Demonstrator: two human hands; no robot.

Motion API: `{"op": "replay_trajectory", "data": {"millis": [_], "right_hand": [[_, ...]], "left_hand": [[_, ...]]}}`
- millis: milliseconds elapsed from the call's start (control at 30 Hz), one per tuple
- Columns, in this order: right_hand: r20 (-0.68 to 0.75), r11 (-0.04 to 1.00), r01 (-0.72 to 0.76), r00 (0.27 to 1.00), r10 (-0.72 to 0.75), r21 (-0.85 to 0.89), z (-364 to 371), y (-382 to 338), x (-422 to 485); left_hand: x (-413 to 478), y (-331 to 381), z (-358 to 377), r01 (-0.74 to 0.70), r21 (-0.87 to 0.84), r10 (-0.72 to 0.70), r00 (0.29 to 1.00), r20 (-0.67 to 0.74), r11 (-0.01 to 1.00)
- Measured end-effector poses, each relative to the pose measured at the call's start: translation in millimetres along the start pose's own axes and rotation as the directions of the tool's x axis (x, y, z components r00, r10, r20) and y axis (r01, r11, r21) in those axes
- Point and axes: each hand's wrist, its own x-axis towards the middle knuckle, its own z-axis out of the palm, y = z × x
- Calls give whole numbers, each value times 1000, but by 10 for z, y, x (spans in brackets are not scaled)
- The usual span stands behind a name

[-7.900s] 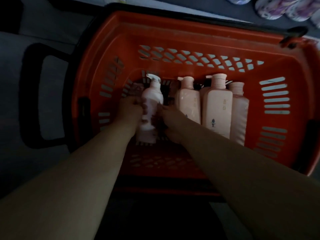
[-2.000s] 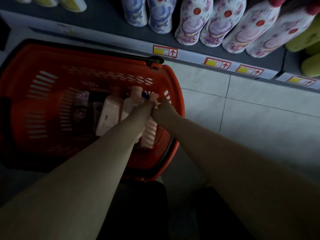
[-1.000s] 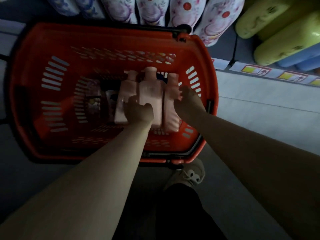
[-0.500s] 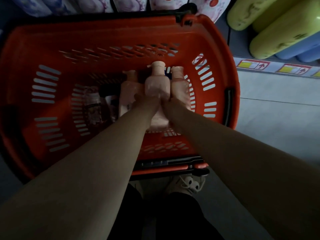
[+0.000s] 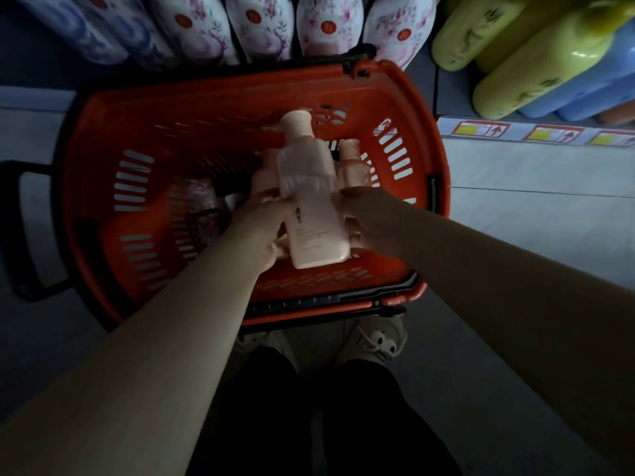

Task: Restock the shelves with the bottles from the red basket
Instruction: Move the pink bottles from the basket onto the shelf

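Gripping a pale pink bottle (image 5: 311, 201) from both sides, the two hands hold it above the basket floor, cap pointing away toward the far wall, base nearest the person. Left hand (image 5: 257, 231) wraps the bottle's left edge w/ fingers curled under it; right hand (image 5: 369, 218) presses on the right edge, fingers closed round the side. Bottle tilts slightly left at the top & is a bit blurred.

Two more pink bottles sit behind it: one (image 5: 266, 176) just left, partly hidden, one (image 5: 352, 163) just right, near the slotted right wall. A darker patterned bottle (image 5: 201, 201) lies further left on the floor, well apart from the hands.

Red basket (image 5: 103, 139) has open room on its left half & along the near wall. Black handle (image 5: 20, 231) sticks out to the left. Far rim sits right up against the shelf, under floral bottles (image 5: 257, 25); yellow-green bottles (image 5: 536, 56) lie upper right. Price-tag strip (image 5: 536, 134) edges the shelf; pale floor tiles (image 5: 536, 218) lie clear to the right. Shoe (image 5: 374, 341) just beside the near rim.
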Motion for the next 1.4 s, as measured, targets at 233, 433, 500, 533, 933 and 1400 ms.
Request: {"op": "replay_trajectory", "data": {"millis": [233, 433, 500, 533, 933, 1400], "right_hand": [[114, 994, 12, 993, -24, 105, 55, -278, -796], [134, 974, 180, 971, -199, 139, 162, -529, -1477], [141, 963, 245, 955, -260, 113, 206, -594, -1690], [147, 957, 271, 948, -283, 102, 226, -622, -1798], [56, 846, 530, 844, -533, 65, 380, -1002, -2878], [-25, 597, 795, 598, -801, -106, 275, -1875, -3596]], "left_hand": [[-710, 488, -207, -63, 36, 55, 978, 201, 997], [-1341, 960, -257, -199, 94, 153, 921, 359, 976], [-1549, 1095, -247, -238, 108, 188, 918, 349, 965], [-1651, 1164, -239, -252, 123, 197, 919, 341, 960], [-2655, 1797, -125, -351, 71, 297, 870, 394, 934], [-3404, 2516, 295, -698, 63, 663, 700, 265, 713]]}}
